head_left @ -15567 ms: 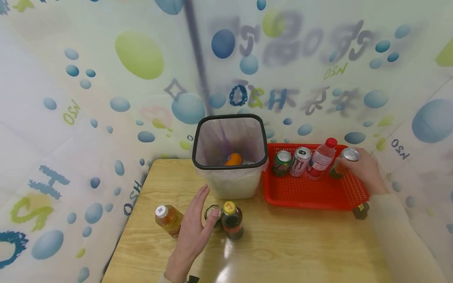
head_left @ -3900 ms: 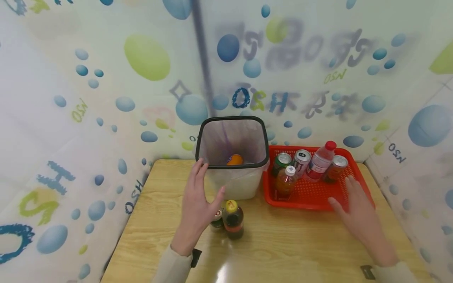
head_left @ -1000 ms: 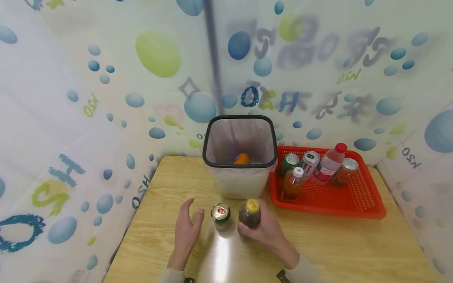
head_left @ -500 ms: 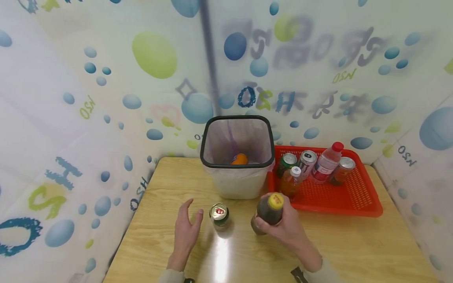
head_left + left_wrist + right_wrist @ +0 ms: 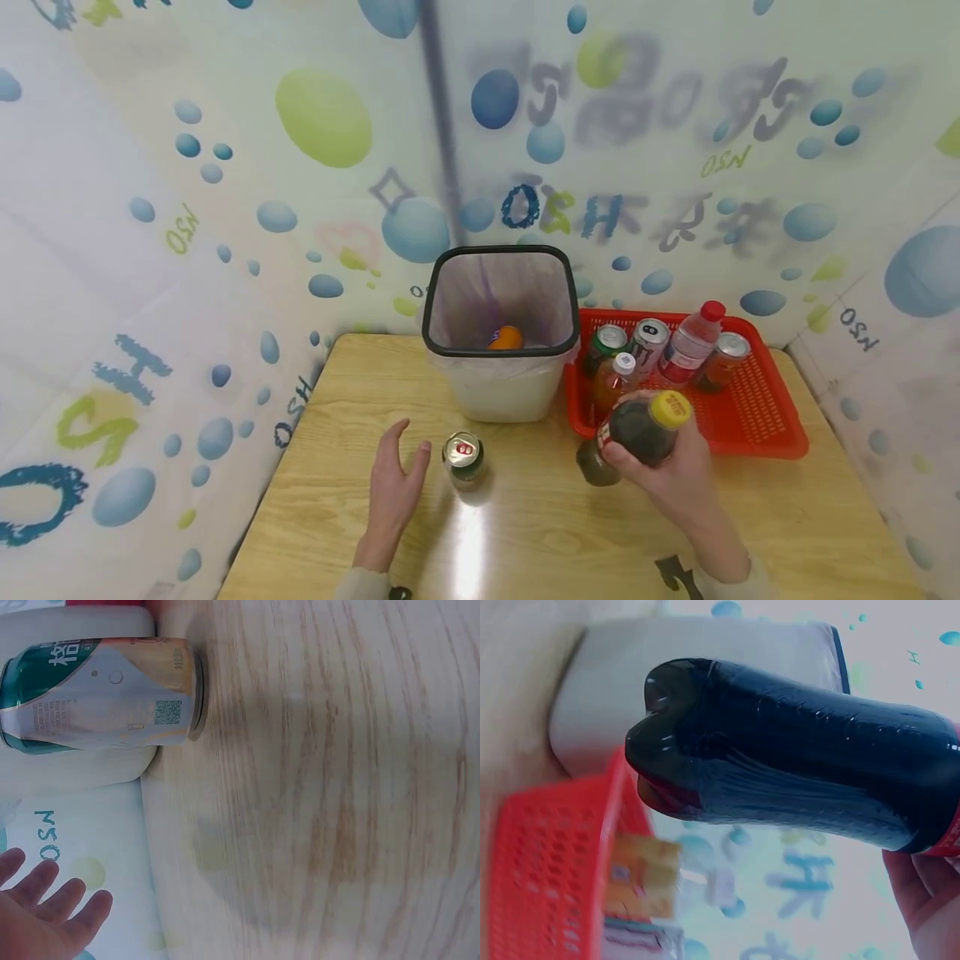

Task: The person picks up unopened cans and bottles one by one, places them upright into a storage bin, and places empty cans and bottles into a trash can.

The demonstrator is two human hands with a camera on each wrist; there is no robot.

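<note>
My right hand (image 5: 678, 471) grips a dark cola bottle (image 5: 637, 435) with a yellow cap, tilted to the right and lifted off the table by the front of the red basket (image 5: 690, 442). In the right wrist view the bottle's (image 5: 795, 750) lobed base hangs free in the air. My left hand (image 5: 396, 492) rests low over the table with fingers spread, holding nothing. Just right of it stands a green and silver drink can (image 5: 463, 462), upright on the wood. In the left wrist view that can (image 5: 105, 694) is apart from the fingertips (image 5: 90, 911).
A bin (image 5: 510, 392) with a black rim and a clear liner stands behind the can, an orange can (image 5: 506, 337) inside it. The basket holds an amber drink bottle (image 5: 613, 387), a red-capped bottle (image 5: 692, 343) and several cans. Patterned cloth walls (image 5: 330, 117) enclose the table.
The amber bottle went from the table into the basket. My right hand took the cola bottle from beside the can, lifted it and carried it right, tilting it. Lately my left hand has stayed put.
</note>
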